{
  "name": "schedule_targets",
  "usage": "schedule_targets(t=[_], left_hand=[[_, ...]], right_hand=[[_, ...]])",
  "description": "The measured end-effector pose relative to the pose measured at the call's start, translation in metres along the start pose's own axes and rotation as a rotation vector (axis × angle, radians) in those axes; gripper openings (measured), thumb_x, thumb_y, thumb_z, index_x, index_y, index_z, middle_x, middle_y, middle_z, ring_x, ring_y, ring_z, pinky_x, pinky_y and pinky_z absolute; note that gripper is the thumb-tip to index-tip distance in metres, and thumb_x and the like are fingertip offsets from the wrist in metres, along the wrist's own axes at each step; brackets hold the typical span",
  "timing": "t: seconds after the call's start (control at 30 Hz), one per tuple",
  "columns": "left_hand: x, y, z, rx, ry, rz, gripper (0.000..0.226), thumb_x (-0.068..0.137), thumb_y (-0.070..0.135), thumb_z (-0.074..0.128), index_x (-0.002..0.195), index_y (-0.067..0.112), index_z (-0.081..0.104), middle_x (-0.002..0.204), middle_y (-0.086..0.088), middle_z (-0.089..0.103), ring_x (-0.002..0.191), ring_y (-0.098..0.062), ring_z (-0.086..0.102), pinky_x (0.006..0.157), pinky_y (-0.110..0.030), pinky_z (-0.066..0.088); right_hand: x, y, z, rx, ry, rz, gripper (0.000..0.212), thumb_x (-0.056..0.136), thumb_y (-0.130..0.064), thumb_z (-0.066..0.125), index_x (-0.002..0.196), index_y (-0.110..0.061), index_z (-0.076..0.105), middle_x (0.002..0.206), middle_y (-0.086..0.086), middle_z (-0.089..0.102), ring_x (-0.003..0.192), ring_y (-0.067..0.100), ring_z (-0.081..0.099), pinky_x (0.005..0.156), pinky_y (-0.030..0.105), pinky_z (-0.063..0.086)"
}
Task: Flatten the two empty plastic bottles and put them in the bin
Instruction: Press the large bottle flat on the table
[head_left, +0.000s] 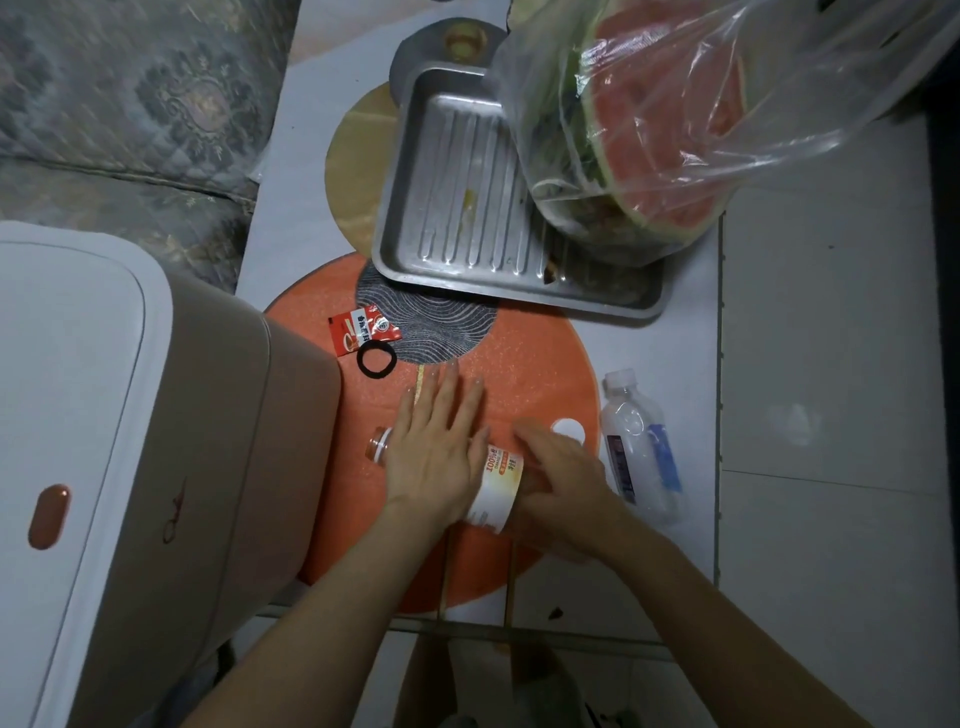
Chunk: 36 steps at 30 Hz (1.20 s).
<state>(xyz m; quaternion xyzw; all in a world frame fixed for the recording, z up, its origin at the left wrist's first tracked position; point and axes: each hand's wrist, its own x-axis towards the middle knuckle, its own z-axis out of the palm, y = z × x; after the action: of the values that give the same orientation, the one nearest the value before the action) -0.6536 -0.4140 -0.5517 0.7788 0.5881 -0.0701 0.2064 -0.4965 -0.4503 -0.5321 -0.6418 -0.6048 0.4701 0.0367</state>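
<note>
A plastic bottle with an orange and white label (496, 488) lies on its side on the round orange mat (540, 374), its open neck (378, 444) pointing left. My left hand (441, 447) presses flat on its upper half with straight fingers. My right hand (563, 478) curls round the bottle's base end. A white cap (568, 430) lies just beyond my right hand. A second clear bottle with a white cap and blue label (641, 449) lies on the table to the right, untouched. The beige bin with a closed white lid (88, 441) stands at the left.
A metal tray (457, 208) sits behind the mat, with a clear bag of watermelon rinds (670, 119) resting on its right part. A red sachet (361, 327) and a black hair tie (376, 359) lie on the mat's left. A patterned sofa (130, 104) fills the top left.
</note>
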Motion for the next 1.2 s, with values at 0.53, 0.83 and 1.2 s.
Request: schedule_targets(t=[0.53,0.83,1.2], left_hand=[[0.008,0.016,-0.001,0.025,-0.039,0.023,0.057,0.093,0.034,0.024,0.147,0.017,0.027,0.156,-0.010,0.026,0.143,-0.030,0.024,0.115,-0.053,0.007],[0.019,0.010,0.007,0.040,-0.108,0.038,0.057,0.097,0.039,0.023,0.150,0.023,0.012,0.160,-0.006,0.009,0.146,-0.029,0.008,0.114,-0.051,-0.007],[0.048,0.013,0.019,0.043,-0.129,0.008,0.059,0.095,0.038,0.021,0.151,0.019,0.012,0.159,-0.004,0.009,0.146,-0.026,0.012,0.114,-0.057,0.010]], right_hand=[[0.026,-0.020,0.021,-0.397,0.196,0.254,0.064,0.097,-0.049,0.018,0.149,-0.019,-0.006,0.160,0.005,-0.009,0.146,0.025,-0.013,0.119,0.049,-0.003],[0.038,-0.020,0.019,-0.321,0.242,0.228,0.063,0.098,-0.044,0.032,0.149,-0.019,0.006,0.160,0.006,0.005,0.147,0.025,-0.001,0.115,0.043,-0.008],[0.073,-0.011,0.012,-0.439,0.353,0.239,0.060,0.084,-0.039,0.061,0.133,-0.008,0.048,0.136,0.017,0.054,0.125,0.035,0.051,0.098,0.059,0.044]])
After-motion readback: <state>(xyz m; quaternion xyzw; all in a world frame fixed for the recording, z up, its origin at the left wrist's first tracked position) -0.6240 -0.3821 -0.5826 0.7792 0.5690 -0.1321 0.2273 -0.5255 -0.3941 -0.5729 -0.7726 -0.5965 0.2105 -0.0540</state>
